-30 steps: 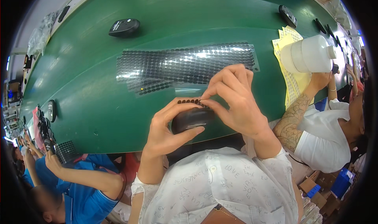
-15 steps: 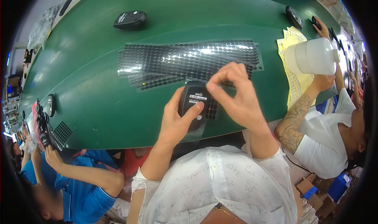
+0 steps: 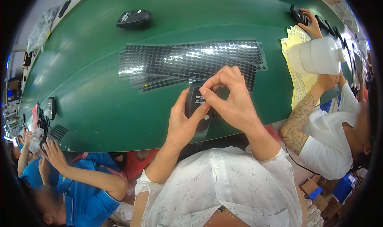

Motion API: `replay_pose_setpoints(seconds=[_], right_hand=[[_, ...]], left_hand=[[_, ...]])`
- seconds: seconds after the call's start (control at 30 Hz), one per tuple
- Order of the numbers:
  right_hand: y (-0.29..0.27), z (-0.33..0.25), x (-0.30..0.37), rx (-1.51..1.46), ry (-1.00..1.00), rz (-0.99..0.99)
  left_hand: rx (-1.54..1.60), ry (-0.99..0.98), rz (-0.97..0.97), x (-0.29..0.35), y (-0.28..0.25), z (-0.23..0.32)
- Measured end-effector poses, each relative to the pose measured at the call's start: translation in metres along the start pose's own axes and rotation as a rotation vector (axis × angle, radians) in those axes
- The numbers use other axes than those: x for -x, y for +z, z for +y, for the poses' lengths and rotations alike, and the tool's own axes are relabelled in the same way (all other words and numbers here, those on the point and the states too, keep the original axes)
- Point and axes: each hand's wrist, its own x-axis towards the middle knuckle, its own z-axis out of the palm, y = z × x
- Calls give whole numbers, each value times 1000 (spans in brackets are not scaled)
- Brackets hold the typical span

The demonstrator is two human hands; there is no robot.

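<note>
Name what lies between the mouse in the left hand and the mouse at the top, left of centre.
In the head view, outward from the held mouse: sheets of black dots, then a bare stretch of green table.

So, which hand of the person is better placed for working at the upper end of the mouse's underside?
Probably the right hand: its thumb and forefinger are at that end, while the left hand is occupied, gripping the black computer mouse with its underside facing the camera.
</note>
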Motion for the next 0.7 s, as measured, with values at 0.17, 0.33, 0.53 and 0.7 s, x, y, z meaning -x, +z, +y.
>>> replay_pose_setpoints(seconds=[0.17, 0.33, 0.53, 0.7], right_hand=[[5, 2, 2, 8, -1, 33], [6, 2, 2, 2, 3, 40], [10, 1, 3, 16, -7, 34], [12, -1, 4, 44, -26, 56]], left_hand=[[-19, -1, 2, 0, 0, -1], [-18, -15, 3, 0, -1, -3], [-38, -4, 1, 1, -2, -3], [-70, 22, 11, 2, -1, -2]])
